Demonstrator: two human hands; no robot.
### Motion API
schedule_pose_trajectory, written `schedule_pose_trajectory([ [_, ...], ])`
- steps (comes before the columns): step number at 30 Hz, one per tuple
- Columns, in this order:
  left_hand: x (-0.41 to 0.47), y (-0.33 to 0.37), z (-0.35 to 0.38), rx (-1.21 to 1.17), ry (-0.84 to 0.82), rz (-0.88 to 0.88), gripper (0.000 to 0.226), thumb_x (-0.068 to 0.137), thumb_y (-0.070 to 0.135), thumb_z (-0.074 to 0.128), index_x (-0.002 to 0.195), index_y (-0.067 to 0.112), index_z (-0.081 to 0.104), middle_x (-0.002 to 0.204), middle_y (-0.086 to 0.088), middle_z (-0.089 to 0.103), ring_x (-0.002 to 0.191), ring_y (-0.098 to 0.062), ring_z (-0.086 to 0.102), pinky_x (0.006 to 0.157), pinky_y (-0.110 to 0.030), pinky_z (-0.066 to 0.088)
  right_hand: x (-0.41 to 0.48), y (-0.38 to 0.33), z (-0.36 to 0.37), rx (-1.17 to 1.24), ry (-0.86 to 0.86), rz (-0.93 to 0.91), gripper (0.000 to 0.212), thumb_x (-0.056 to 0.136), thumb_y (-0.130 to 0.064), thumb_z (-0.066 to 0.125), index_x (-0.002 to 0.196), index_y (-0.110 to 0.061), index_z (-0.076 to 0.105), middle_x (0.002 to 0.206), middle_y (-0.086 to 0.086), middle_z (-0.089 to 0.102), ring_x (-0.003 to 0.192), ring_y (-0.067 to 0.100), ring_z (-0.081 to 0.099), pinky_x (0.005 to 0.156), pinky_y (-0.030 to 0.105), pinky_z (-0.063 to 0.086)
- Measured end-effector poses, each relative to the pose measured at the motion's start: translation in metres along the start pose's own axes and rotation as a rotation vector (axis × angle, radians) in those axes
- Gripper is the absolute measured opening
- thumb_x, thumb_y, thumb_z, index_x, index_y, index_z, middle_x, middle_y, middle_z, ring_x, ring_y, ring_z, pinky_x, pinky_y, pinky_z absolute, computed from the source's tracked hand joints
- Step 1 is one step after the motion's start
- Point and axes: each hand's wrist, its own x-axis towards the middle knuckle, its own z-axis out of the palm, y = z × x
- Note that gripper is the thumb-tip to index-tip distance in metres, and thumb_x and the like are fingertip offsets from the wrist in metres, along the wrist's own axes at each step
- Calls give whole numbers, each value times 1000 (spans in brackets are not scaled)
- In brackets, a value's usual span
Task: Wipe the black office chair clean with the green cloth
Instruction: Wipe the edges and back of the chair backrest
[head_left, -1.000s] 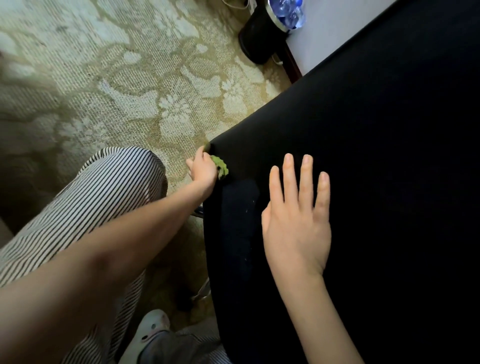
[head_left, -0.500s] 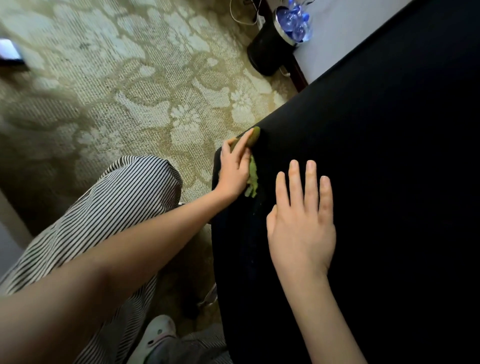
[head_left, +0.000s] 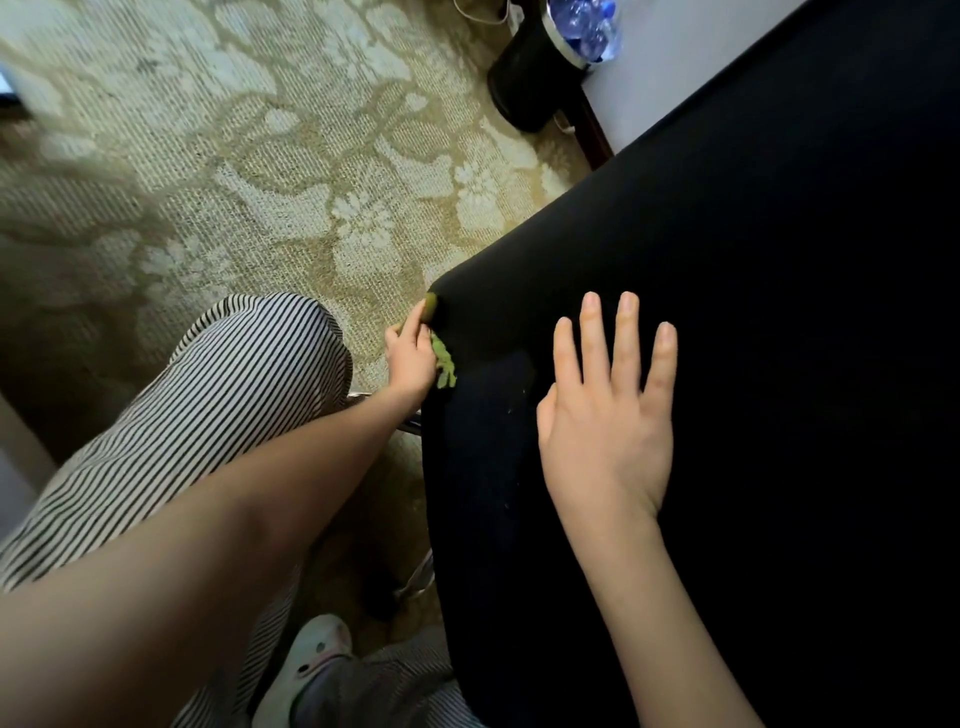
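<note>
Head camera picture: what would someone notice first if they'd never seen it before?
The big black office chair fills the right side, with the right hand lying flat and open on it. At the chair's left edge, the left hand holds a small green cloth against the fabric. Beyond them, a flowery beige carpet covers the upper left.

Floral beige carpet (head_left: 260, 171) beyond & left of left hand (head_left: 413, 358); black bin (head_left: 519, 83) w/ blue bottles (head_left: 584, 21) well beyond right hand (head_left: 608, 415); striped trousers (head_left: 234, 374) just left of left hand, white shoe (head_left: 306, 660) nearer.
</note>
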Motion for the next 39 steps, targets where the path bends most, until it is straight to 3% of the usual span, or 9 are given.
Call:
schedule_pose_trajectory([
  [6, -33, -7, 1, -17, -20, -27, 41, 101, 18, 31, 141, 26, 36, 136, -17, 27, 125, -26, 38, 104, -21, 22, 8, 3, -7, 29, -48, -33, 64, 94, -40, 18, 150, -13, 6, 157, 14, 1, 143, 36, -3, 102, 55, -16],
  [10, -50, 18, 11, -21, -85, 180, 41, 100, 14, 34, 141, 20, 36, 121, -13, 33, 109, -14, 40, 88, -3, 19, 17, 6, -9, 112, -95, -59, 62, 98, -39, 19, 150, -12, 0, 157, 15, -7, 142, 38, -11, 97, 56, -21],
  [13, -63, 47, 19, -51, -140, 412, 42, 99, 9, 38, 140, 16, 37, 113, -7, 32, 106, -7, 37, 91, 5, 17, 26, 9, -12, 168, -129, -60, 59, 99, -38, 15, 150, -13, 0, 157, 15, -10, 141, 38, -16, 95, 54, -25],
  [16, -69, 76, 24, -32, -229, 670, 47, 94, 16, 39, 140, 18, 32, 114, -5, 35, 111, -9, 37, 100, -2, 19, 33, 11, -13, 201, -156, -59, 56, 100, -37, 13, 150, -15, 2, 157, 13, -11, 141, 37, -18, 94, 53, -26],
  [20, -49, 81, 22, 46, -290, 833, 49, 91, 22, 35, 140, 20, 31, 119, -12, 39, 112, -9, 32, 106, -17, 24, 37, 10, -13, 203, -194, -60, 54, 102, -34, 18, 150, -17, 0, 157, 12, -15, 140, 38, -21, 104, 56, -24],
  [23, -25, 55, 19, 103, -213, 715, 49, 90, 21, 37, 139, 19, 38, 117, -9, 38, 115, -19, 37, 106, -22, 23, 36, 9, -13, 196, -206, -59, 56, 103, -32, 24, 150, -17, -1, 156, 13, -16, 140, 39, -22, 108, 55, -18],
  [33, -3, -24, 1, 64, -123, 215, 44, 99, 6, 36, 140, 20, 38, 112, -7, 30, 117, -26, 39, 96, -6, 17, 36, 8, -14, 205, -206, -53, 55, 103, -30, 26, 150, -18, 0, 156, 12, -17, 139, 38, -23, 108, 54, -18],
  [39, -15, -22, 1, 61, -103, 58, 43, 101, 15, 32, 142, 27, 35, 116, -11, 31, 116, -26, 40, 102, -20, 21, 41, 8, -10, 196, -157, -30, 53, 103, -30, 29, 149, -18, 6, 158, 10, -6, 142, 35, -16, 96, 52, -26],
])
